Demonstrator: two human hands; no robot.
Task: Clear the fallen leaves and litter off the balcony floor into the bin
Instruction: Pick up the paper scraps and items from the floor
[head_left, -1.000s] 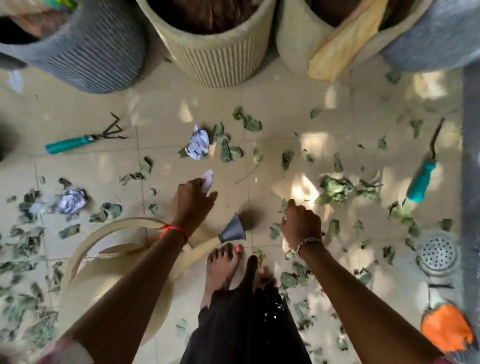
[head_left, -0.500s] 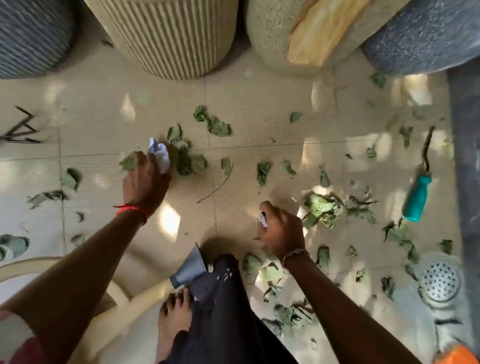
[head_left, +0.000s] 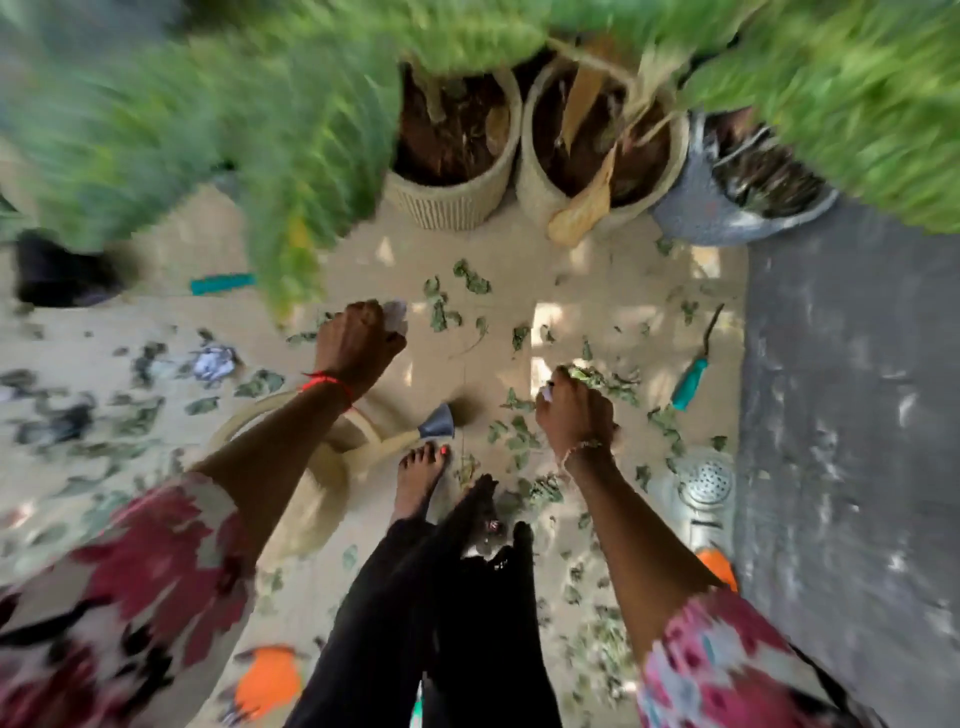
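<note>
Left fingers: your left hand (head_left: 358, 345) is curled shut around a crumpled white paper scrap (head_left: 395, 315); a bit of it pokes out past your knuckles.
Right fingers: your right hand (head_left: 574, 415) is fisted around a bunch of green leaves (head_left: 592, 375), with a small white scrap (head_left: 546, 393) showing at the thumb side.
Wrists: a red thread (head_left: 328, 383) circles your left wrist, a thin bracelet (head_left: 586, 447) your right.
Below your hands: a cream watering can (head_left: 317, 499) with a grey spout tip lies under your left forearm, just beside your bare foot (head_left: 421, 480).
Floor litter: fallen leaves (head_left: 519, 436) lie scattered over the tiled floor (head_left: 524, 291), thickest near your right hand and far left; another crumpled paper (head_left: 214, 362) lies left of your left hand.
Tools: a teal-handled tool (head_left: 691, 382) lies right of your right hand, another teal handle (head_left: 221, 283) far left.
Further out: ribbed planters (head_left: 457, 205) stand at the top, a floor drain (head_left: 709, 480) at the right.
Bin: you cannot tell where it is; the edges are badly blurred.
</note>
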